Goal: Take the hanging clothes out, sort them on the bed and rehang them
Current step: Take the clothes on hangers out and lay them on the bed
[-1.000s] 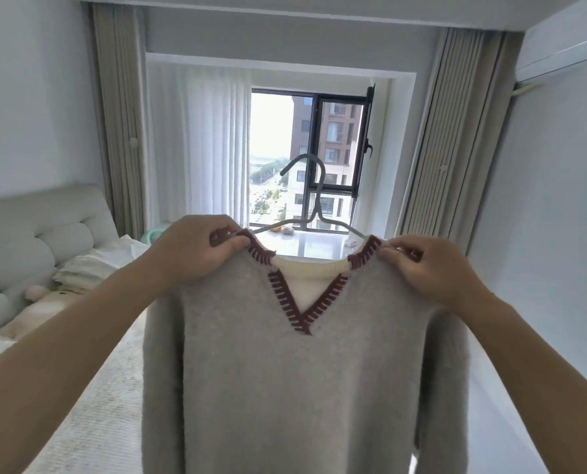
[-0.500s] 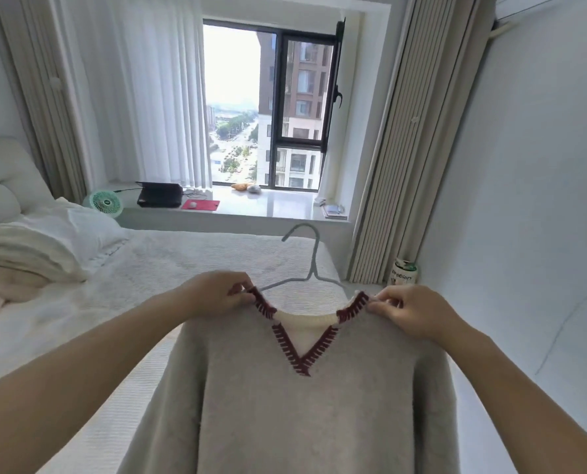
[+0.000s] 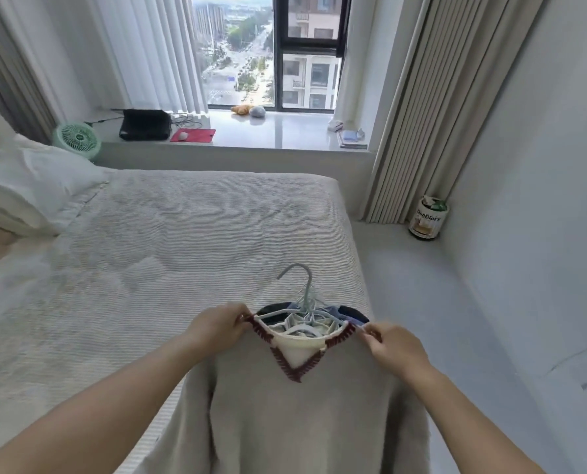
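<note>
Two hands: left hand (image 3: 216, 328) and right hand (image 3: 396, 347) each pinch a shoulder of the sweater (image 3: 302, 415) beside its neckline, fingers curled onto the knit.
Sweater material: soft, fuzzy grey knit with a V-neck edged in dark red stitched trim; a cream inner collar fills the V.
Sweater position: held up by both shoulders over the near right corner of the bed (image 3: 169, 254), its body hanging down in front of the person.
Hanger (image 3: 302, 285): thin pale wire or plastic, curved hook rising from the neck opening toward the bed.
Inside the neckline: several pale hanger arms and dark and blue fabric are bunched together; how many garments lie under the sweater I cannot tell.
Bed cover: off-white, finely ribbed texture, spread flat.
Pillows (image 3: 21, 186): white, plump, at the left end of the bed.
Fan (image 3: 77, 140): small, round, mint green, past the bed's far left corner.
Window ledge (image 3: 285, 135): smooth white, beyond the bed, carrying a black bag (image 3: 145, 124) and a red mat (image 3: 192, 135).
Curtain (image 3: 418, 107): beige, tightly pleated, beyond the bed's far right corner.
Jar (image 3: 427, 217): round, labelled, on the floor right of the bed at the curtain's foot.
</note>
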